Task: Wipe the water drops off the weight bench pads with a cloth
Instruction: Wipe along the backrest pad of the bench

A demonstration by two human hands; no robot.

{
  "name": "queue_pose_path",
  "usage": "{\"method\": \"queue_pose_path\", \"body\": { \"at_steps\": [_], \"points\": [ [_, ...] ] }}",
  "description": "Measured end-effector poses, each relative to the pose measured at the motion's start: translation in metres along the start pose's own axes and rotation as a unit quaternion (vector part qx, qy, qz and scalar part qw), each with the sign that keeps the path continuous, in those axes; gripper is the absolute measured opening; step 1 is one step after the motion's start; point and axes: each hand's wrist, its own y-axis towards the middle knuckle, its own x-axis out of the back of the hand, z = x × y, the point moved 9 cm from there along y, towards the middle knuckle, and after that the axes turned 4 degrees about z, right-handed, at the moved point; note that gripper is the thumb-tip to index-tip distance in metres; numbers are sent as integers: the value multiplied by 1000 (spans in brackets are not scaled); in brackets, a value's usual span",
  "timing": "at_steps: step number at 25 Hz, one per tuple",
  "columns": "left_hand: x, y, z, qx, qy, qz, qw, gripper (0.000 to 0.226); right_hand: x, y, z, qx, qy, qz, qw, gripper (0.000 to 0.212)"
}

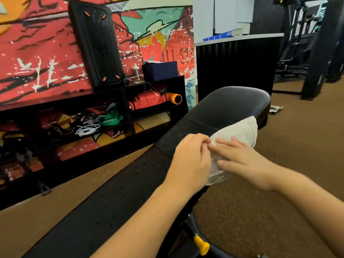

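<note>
A folded white terry cloth (240, 132) lies on the long black padded weight bench (229, 105), near its rounded far end. The left hand (191, 162) pinches the cloth's near edge; the right hand (242, 161) rests flat, fingers spread, on it.

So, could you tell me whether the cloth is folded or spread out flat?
Folded: the cloth sits bunched on the bench pad.
</note>
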Motion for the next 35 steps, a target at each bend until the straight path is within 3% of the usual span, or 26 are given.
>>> {"method": "queue_pose_path", "body": {
  "at_steps": [2, 4, 5, 8, 10, 13, 17, 21, 25, 29, 35],
  "points": [
    [-27, 9, -5, 84, 35, 73, 993, 27, 39, 6, -23, -28, 61, -55, 996, 57],
    [-50, 13, -11, 169, 79, 130, 974, 29, 79, 29, -44, -89, -66, -178, 978, 63],
    [-61, 15, -14, 206, 90, 153, 962, 34, 89, 45, -51, -125, -130, -200, 963, 58],
    [-95, 18, 1, 338, 52, 203, 917, 74, 97, 105, -59, -129, -205, -170, 955, 43],
    [-99, 26, 16, 338, 83, 197, 916, 85, 101, 130, -68, -132, -209, -148, 958, 44],
    [-89, 38, 51, 266, 128, 177, 939, 95, 92, 147, -85, -159, -204, -101, 961, 48],
    [-68, 65, 94, 214, 149, 187, 947, 92, 62, 155, -84, -148, -330, 0, 932, 54],
    [-56, 101, 122, 185, 173, 176, 951, 99, 64, 156, -85, -153, -313, 2, 937, 55],
    [-58, 98, 119, 216, 219, 184, 934, 87, 66, 154, -82, -152, -291, -16, 944, 55],
    [-82, 78, 95, 230, 180, 207, 934, 88, 68, 155, -82, -152, -280, -28, 947, 55],
    [-58, 148, 134, 210, 173, 160, 949, 94, 68, 160, -86, -149, -268, -33, 951, 55]
  ]
}}
